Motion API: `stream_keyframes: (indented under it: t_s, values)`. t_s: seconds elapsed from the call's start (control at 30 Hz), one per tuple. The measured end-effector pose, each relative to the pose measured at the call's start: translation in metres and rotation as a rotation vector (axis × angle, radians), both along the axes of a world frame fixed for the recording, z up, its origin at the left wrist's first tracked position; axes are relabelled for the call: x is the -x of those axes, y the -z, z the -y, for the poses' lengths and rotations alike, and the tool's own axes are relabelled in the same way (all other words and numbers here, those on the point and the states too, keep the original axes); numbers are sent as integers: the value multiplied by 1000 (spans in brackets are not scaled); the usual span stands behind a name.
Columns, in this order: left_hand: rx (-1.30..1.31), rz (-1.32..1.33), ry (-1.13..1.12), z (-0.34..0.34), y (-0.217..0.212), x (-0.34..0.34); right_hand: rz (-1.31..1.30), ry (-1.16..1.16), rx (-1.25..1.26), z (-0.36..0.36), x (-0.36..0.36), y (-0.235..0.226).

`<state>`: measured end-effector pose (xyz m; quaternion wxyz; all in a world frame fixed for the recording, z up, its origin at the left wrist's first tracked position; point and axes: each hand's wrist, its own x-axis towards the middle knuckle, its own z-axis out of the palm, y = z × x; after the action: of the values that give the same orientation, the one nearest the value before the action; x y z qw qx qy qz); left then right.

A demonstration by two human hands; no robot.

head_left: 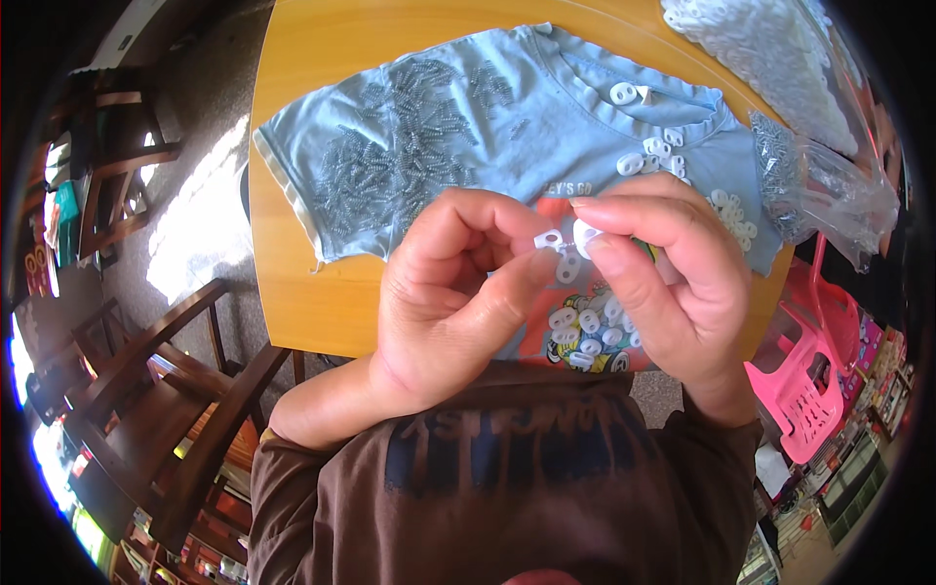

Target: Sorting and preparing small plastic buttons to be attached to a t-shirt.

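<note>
My left hand (444,292) is closed, thumb and forefinger pinching a small white plastic cord-lock piece (548,240) with a hole in it. Close beside it, my right hand (673,278) pinches a rounded white plastic cord-lock piece (585,237). Their ends nearly meet; a thin bit between them is too small to make out. Both hands are above a light blue T-shirt (531,161) spread on the table. Below them lies a pile of white two-hole cord locks (590,327), partly hidden by my right thumb. Many small metal springs (390,146) are scattered over the shirt's left side.
More white pieces lie near the collar (653,156) and at the shirt's right side (731,219). A clear bag of white pieces (770,49) and a bag of springs (780,161) rest on the yellow table (312,302). A pink plastic chair (804,380) stands right, wooden chairs (166,390) left.
</note>
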<state>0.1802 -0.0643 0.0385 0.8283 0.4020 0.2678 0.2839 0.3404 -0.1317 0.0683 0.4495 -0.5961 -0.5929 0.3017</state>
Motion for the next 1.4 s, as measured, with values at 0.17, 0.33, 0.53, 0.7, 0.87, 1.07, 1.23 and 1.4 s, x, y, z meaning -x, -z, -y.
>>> stream_keyframes:
  t_s: [0.17,0.33,0.53,0.7,0.87,1.07,1.23,1.4]
  values:
    - [-11,20,91,-3,0,4,31,-20,-17,-1,4,3]
    - [40,32,86,-1,0,3,-17,17,32,1,7,4]
    - [155,77,89,-2,1,2,-202,130,-26,3,11,11]
    - [136,124,85,0,2,3,23,8,-91,1,11,5]
    - [159,160,109,-1,1,3,25,-8,-93,0,10,8]
    - [173,186,114,1,3,5,97,-22,-132,2,10,13]
    - [146,209,98,4,2,2,99,-24,-144,2,11,12]
    - [121,202,104,5,3,4,57,-26,-182,3,11,15]
